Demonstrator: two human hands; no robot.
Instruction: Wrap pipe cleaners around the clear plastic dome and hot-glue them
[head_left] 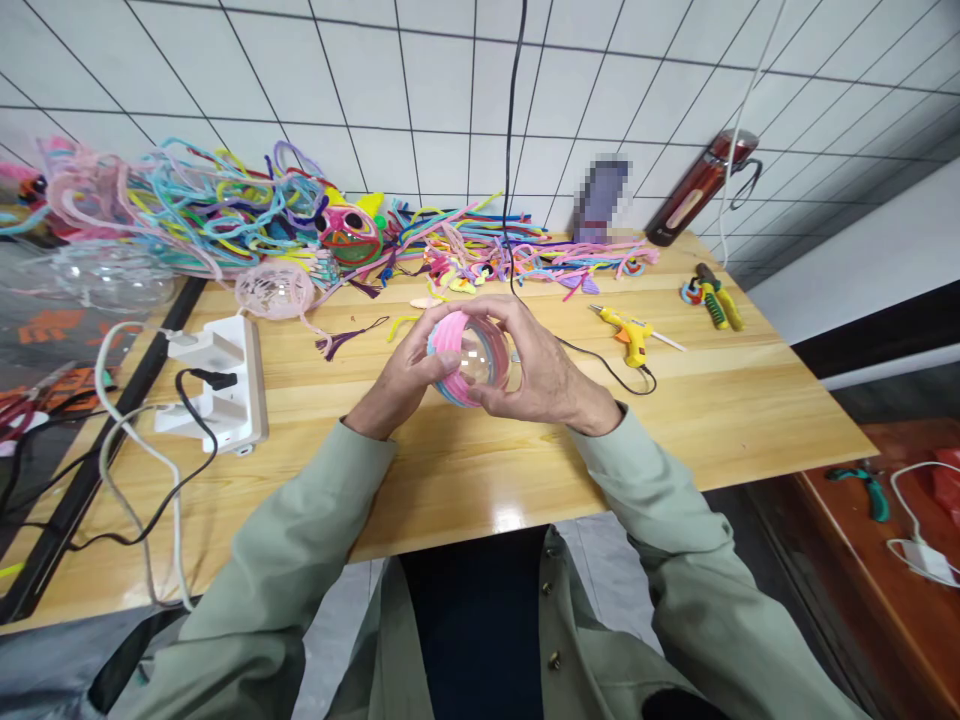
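Between my hands is a clear plastic ball [474, 362], partly wrapped in pink and light blue pipe cleaners. My left hand [415, 368] grips its left side, the thumb pressed on the pink strands. Curled around the right side is my right hand [531, 362], with the fingers over the top and the thumb below. Both hands hold the ball above the wooden table [465, 470]. Behind them lies a heap of colourful pipe cleaners [217, 215]. A yellow glue gun [631, 335] with a glue stick in its back rests to the right of my right hand.
On the left stand a white power strip [244, 385] with plugs and cables, and a pink-wrapped clear ball [274, 290]. Green-yellow pliers [718, 298] lie at the right. A red-brown thermos [701, 188] leans at the tiled wall. Purple tassels [346, 340] lie near the heap.
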